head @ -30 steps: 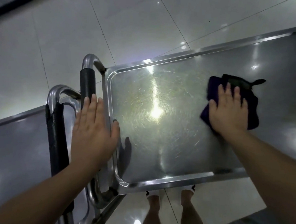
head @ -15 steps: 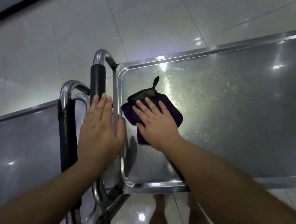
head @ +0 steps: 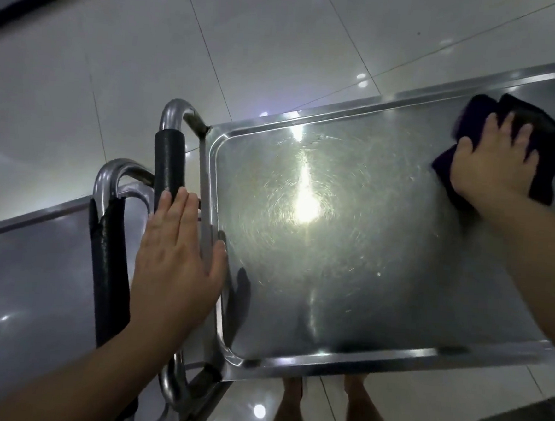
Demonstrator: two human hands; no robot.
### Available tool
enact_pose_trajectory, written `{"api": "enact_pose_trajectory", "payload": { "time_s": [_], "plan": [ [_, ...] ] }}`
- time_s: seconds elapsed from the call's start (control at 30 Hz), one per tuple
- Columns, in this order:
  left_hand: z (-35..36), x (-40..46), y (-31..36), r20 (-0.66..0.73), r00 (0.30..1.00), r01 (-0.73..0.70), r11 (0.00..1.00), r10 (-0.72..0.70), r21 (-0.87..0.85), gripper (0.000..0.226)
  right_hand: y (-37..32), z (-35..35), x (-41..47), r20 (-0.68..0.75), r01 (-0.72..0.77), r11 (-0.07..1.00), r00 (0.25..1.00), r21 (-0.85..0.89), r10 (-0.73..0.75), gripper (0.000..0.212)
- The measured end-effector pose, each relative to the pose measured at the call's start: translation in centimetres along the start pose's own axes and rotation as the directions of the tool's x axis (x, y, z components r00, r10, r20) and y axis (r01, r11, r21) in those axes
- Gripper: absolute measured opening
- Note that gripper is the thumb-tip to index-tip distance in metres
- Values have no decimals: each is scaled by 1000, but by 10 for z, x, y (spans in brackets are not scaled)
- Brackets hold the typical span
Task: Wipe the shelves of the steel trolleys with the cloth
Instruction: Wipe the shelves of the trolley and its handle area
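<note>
The top shelf of a steel trolley fills the middle, shiny with swirl marks and a bright glare. My right hand lies flat on a dark purple cloth, pressing it onto the shelf near the far right rim. My left hand rests with fingers straight on the trolley's left end, across its black padded handle and the shelf edge. It holds nothing.
A second steel trolley stands against the left, its own black padded handle next to the first one. The floor is glossy pale tile. My bare feet show below the near shelf edge.
My right hand slid the cloth from the shelf's left end, beside the handle, back across to the far right. My left hand stayed on the handle.
</note>
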State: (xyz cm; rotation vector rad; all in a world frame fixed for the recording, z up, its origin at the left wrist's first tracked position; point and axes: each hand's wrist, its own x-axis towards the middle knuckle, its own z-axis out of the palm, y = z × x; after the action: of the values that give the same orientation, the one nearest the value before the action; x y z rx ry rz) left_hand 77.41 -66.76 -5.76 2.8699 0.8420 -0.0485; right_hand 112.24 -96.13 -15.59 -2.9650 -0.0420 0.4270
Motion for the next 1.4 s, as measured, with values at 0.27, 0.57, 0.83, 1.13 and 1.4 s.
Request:
{"api": "enact_pose_trajectory", "payload": {
  "time_s": [0.27, 0.57, 0.83, 1.13, 1.4],
  "plan": [
    [1, 0, -1, 14, 1000, -2, 999, 2, 36, 81, -197, 55, -69, 90, 429, 903, 901, -37, -424, 66],
    [3, -10, -12, 14, 1000, 14, 998, -15, 55, 78, -265, 102, -148, 272, 871, 489, 483, -52, -832, 63],
    [3, -9, -13, 21, 1000, 16, 1000, -16, 17, 77, -151, 45, -21, 85, 545, 834, 838, -83, -539, 66],
    [3, -6, -12, 11, 1000, 28, 999, -28, -29, 77, -11, -6, 39, 67, 395, 913, 919, -103, -390, 77],
    [-1, -5, -9, 22, 999, 40, 998, -39, -50, 79, 118, 27, -140, 190, 547, 820, 835, -169, -517, 70]
  ]
}}
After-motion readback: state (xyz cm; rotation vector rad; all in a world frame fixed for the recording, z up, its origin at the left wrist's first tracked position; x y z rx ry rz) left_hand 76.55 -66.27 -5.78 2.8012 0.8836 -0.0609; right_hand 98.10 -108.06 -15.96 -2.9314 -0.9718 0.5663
